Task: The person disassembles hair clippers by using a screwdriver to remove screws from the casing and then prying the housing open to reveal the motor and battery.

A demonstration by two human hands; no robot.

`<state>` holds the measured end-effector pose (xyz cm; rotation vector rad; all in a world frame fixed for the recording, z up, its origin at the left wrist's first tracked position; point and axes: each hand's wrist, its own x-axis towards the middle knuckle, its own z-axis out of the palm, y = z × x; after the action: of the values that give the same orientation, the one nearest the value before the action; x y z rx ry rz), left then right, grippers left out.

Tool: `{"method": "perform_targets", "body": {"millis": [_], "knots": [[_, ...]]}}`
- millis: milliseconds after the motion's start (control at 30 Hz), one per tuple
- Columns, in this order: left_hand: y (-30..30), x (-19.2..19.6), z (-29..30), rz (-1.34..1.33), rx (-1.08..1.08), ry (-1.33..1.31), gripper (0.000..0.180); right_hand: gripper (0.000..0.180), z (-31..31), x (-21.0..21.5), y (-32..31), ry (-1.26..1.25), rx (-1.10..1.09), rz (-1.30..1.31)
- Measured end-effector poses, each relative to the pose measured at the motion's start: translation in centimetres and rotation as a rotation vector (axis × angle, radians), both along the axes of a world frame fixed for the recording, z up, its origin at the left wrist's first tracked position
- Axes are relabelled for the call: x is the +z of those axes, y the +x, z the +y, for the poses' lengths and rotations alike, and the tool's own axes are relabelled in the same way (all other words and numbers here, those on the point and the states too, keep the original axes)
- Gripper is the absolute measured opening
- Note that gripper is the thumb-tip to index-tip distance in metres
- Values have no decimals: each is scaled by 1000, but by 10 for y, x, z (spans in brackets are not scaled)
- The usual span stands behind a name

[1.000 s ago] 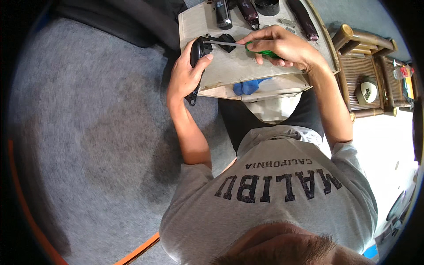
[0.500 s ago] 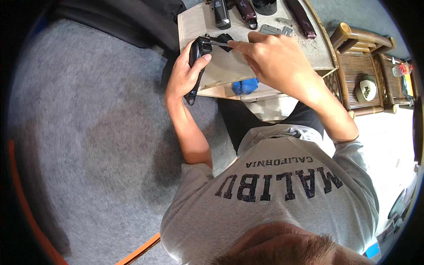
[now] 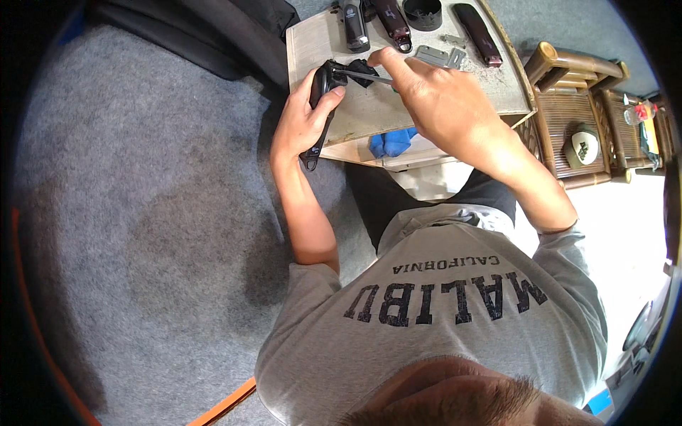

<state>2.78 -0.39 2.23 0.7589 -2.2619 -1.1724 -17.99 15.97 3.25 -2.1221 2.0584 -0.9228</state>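
Observation:
My left hand (image 3: 297,126) is closed round a black hair clipper (image 3: 318,135), held upright at the left edge of a small pale table (image 3: 355,121). Its hanging loop points toward me and its head lies at the far end. In my right hand (image 3: 451,106) is a screwdriver (image 3: 375,77), its thin metal shaft reaching left so that the tip meets the clipper's head. The handle is mostly hidden in my curled fingers, while the index finger stretches out above the shaft. A small black part (image 3: 364,71) lies on the table just behind the shaft.
At the back of the table lie a black clipper (image 3: 354,28), two dark maroon clippers (image 3: 478,35) and a round black container (image 3: 423,14). Metal blade pieces (image 3: 439,57) sit beyond my right hand. Below the tabletop is a blue cloth (image 3: 392,143). Bamboo furniture (image 3: 568,128) stands at right.
My right index finger has lifted off the screwdriver's shaft and straightened, and the hand has shifted slightly right and down. The clipper leans a little differently in my left hand.

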Motion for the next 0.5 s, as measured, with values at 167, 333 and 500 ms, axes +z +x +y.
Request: {"method": "perform_targets", "body": {"millis": [167,333,500], "knots": [[-1,3,1,-30,13,18,45,62,-5,0,8,-177,-70,335],[4,-4,-5,34,-3,-5,47,59,-4,3,8,-123,6,169],[6,-2,-3,-12,9,24,46,24,-17,-1,-7,177,11,-163]]}}
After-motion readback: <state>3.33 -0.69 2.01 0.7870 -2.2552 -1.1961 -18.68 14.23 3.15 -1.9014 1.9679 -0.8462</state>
